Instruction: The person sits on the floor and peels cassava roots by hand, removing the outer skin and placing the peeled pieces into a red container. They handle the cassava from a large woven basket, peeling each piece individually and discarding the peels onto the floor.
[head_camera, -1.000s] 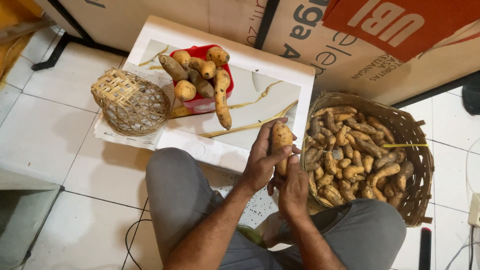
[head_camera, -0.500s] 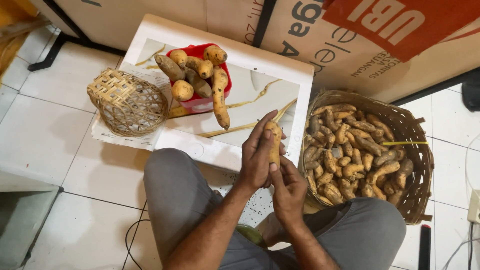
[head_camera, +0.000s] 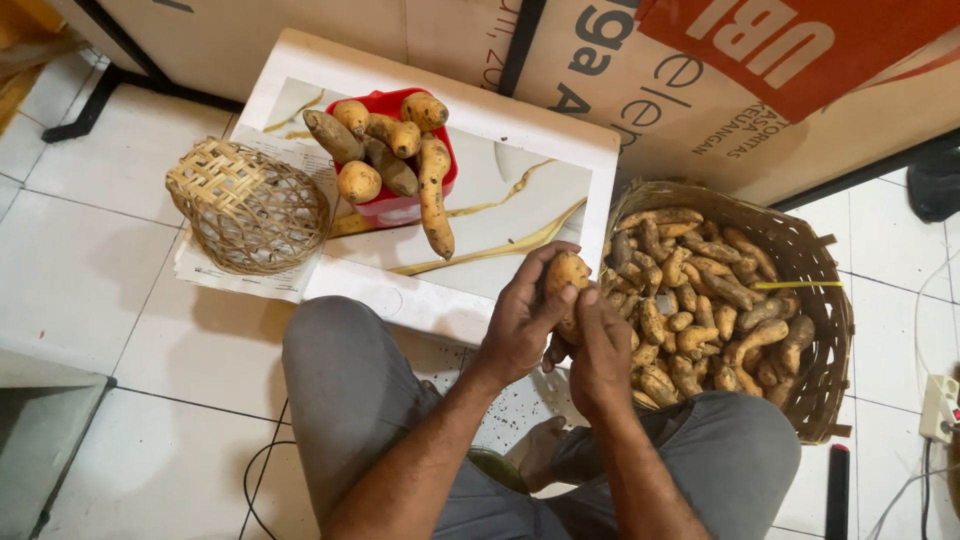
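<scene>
Both hands wrapped around one sweet potato (head_camera: 566, 283), held above lap beside big basket (head_camera: 820, 300); left hand (head_camera: 522, 325) grip curled tight, right hand (head_camera: 603, 350) pinching lower end; slack grip likely drops it onto tiled floor (head_camera: 90, 260).

Small woven basket (head_camera: 247, 207) on newspaper (head_camera: 235, 277); white power strip (head_camera: 941, 407) far right.

Both hands (head_camera: 560, 335) around one sweet potato (head_camera: 566, 274) beside basket (head_camera: 826, 330)
</scene>
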